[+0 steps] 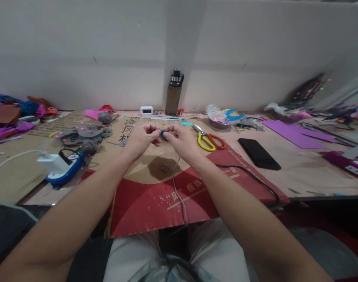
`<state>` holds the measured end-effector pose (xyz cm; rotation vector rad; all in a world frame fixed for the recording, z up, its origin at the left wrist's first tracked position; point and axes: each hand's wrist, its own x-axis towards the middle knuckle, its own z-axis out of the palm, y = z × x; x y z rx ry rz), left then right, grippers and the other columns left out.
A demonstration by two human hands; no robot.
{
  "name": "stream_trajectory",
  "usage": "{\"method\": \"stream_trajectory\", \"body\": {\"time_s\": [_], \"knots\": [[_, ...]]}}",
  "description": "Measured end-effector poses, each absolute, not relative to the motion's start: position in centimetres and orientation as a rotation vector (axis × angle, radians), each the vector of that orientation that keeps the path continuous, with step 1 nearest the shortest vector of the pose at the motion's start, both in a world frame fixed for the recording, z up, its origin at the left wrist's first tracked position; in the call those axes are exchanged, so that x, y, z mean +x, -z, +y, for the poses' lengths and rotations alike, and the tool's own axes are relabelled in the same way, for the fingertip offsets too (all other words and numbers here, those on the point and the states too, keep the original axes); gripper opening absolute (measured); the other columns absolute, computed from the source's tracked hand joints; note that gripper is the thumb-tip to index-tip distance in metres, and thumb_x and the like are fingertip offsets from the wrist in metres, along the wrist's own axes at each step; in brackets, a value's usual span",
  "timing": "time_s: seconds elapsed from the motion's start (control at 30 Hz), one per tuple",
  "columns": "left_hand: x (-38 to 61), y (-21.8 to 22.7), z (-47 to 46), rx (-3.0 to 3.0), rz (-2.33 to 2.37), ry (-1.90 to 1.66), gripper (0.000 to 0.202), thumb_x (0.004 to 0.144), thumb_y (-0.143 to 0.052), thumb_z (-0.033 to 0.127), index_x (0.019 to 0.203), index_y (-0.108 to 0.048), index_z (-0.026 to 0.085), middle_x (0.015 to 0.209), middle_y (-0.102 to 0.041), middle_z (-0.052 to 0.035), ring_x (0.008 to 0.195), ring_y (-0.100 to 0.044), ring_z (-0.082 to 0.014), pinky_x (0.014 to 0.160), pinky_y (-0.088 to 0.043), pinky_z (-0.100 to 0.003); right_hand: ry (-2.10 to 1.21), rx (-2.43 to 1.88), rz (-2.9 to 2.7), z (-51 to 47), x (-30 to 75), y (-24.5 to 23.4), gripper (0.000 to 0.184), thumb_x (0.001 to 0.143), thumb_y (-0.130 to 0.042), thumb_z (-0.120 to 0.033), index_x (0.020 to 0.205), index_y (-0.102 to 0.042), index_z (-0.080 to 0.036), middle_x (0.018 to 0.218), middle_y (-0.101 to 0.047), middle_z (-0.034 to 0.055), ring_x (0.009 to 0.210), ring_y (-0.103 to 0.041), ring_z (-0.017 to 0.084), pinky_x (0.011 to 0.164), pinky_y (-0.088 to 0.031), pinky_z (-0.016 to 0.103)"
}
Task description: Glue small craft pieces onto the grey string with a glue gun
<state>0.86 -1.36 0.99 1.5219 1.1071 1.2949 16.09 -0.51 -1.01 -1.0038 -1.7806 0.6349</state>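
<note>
My left hand (146,135) and my right hand (177,137) meet above the cardboard, fingertips pinched together. Between them they grip a small dark teal piece (162,133), mostly covered by fingers; its kind cannot be made out. A thin grey strand (174,184) hangs below my right hand and runs over the red cardboard (155,211) toward my lap. Just right of my right hand lie scissors (208,138) with one yellow and one red-orange handle, blades pointing away from me.
Left are grey felt-like pieces with coloured dots (85,133), grey yarn balls (104,117) and a blue power strip (65,172). A bottle (173,94) and small white clock (146,111) stand at the back. Right are a black phone (258,153), a bowl (221,123) and purple sheets (293,133).
</note>
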Motion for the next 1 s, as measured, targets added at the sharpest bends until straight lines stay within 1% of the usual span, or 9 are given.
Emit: {"method": "stream_trajectory", "body": {"time_s": [0.1, 0.2, 0.33, 0.5, 0.57, 0.7, 0.83, 0.93, 1.0], "knots": [[1.0, -1.0, -1.4, 1.496, 1.099, -1.314, 0.004, 0.075, -0.064, 0.015, 0.073, -0.062, 0.013, 0.056, -0.061, -0.001, 0.047, -0.056, -0.0092, 0.052, -0.05, -0.024, -0.669, -1.015, -1.76, -0.5, 16.0, 1.0, 0.016, 0.08, -0.054, -0.031, 0.085, -0.06, -0.018, 0.053, -0.039, -0.0074, 0.05, -0.033, 0.008, 0.05, -0.024, 0.024], [1.0, -0.8, -1.4, 1.481, 1.062, -1.321, 0.005, 0.074, -0.066, 0.016, 0.074, -0.063, 0.013, 0.057, -0.062, -0.0019, 0.049, -0.057, -0.0095, 0.053, -0.049, -0.023, -0.687, -1.044, -1.711, -0.5, 16.0, 0.8, 0.015, 0.08, -0.053, -0.031, 0.082, -0.059, -0.017, 0.055, -0.044, -0.0061, 0.052, -0.037, 0.009, 0.051, -0.027, 0.024], [0.6, -0.8, -1.1, 1.409, 0.904, -1.251, 0.013, 0.072, -0.069, 0.021, 0.08, -0.067, 0.011, 0.064, -0.065, -0.004, 0.055, -0.061, -0.0111, 0.058, -0.052, -0.025, -0.709, -1.066, -1.678, -0.5, 16.2, 0.6, 0.015, 0.08, -0.051, -0.031, 0.077, -0.056, -0.017, 0.057, -0.049, -0.0046, 0.053, -0.041, 0.009, 0.052, -0.03, 0.023], [0.1, -0.8, -0.9, 1.348, 0.818, -1.157, 0.023, 0.075, -0.068, 0.031, 0.087, -0.069, 0.011, 0.073, -0.068, -0.0073, 0.062, -0.065, -0.0135, 0.061, -0.054, -0.026, -0.684, -1.106, -1.672, -0.6, 16.3, 0.4, 0.012, 0.078, -0.051, -0.029, 0.075, -0.055, -0.018, 0.057, -0.051, -0.004, 0.053, -0.043, 0.01, 0.052, -0.031, 0.024], [0.2, -0.8, -1.1, 1.446, 0.889, -1.148, 0.021, 0.074, -0.069, 0.029, 0.085, -0.069, 0.011, 0.068, -0.068, -0.0066, 0.059, -0.064, -0.0129, 0.061, -0.053, -0.025, -0.66, -1.095, -1.691, -0.6, 16.3, 0.5, 0.012, 0.079, -0.051, -0.029, 0.076, -0.055, -0.018, 0.057, -0.051, -0.0041, 0.052, -0.044, 0.01, 0.053, -0.031, 0.024], [0.6, -1.0, -1.5, 1.604, 1.065, -1.192, 0.013, 0.074, -0.069, 0.025, 0.075, -0.068, 0.012, 0.058, -0.066, -0.0053, 0.052, -0.061, -0.0128, 0.056, -0.052, -0.025, -0.604, -1.087, -1.727, -0.6, 16.2, 0.9, 0.013, 0.081, -0.05, -0.03, 0.08, -0.055, -0.018, 0.061, -0.053, -0.0036, 0.055, -0.045, 0.01, 0.055, -0.032, 0.024], [0.4, -1.1, -1.2, 1.527, 1.127, -1.339, 0.009, 0.075, -0.067, 0.022, 0.073, -0.065, 0.013, 0.058, -0.065, -0.0037, 0.05, -0.06, -0.0119, 0.054, -0.051, -0.024, -0.522, -1.082, -1.784, -0.7, 16.2, 0.9, 0.02, 0.086, -0.045, -0.036, 0.085, -0.056, -0.019, 0.067, -0.055, -0.0019, 0.062, -0.048, 0.012, 0.06, -0.034, 0.025], [-0.2, -0.9, -0.5, 1.411, 1.149, -1.44, 0.009, 0.076, -0.066, 0.022, 0.074, -0.064, 0.013, 0.059, -0.064, -0.0033, 0.05, -0.06, -0.0114, 0.051, -0.05, -0.023, -0.491, -1.031, -1.92, -1.0, 16.0, 0.9, 0.023, 0.088, -0.041, -0.031, 0.079, -0.058, -0.019, 0.074, -0.06, 0.0008, 0.071, -0.052, 0.014, 0.068, -0.036, 0.026], [-0.6, -0.7, -0.1, 1.329, 1.122, -1.484, 0.011, 0.075, -0.067, 0.023, 0.073, -0.063, 0.013, 0.061, -0.064, -0.0032, 0.051, -0.06, -0.0105, 0.049, -0.047, -0.021, -0.504, -0.997, -2.024, -1.4, 15.8, 0.9, 0.024, 0.089, -0.04, -0.028, 0.079, -0.061, -0.019, 0.078, -0.063, 0.0013, 0.075, -0.054, 0.014, 0.07, -0.036, 0.026]]}}
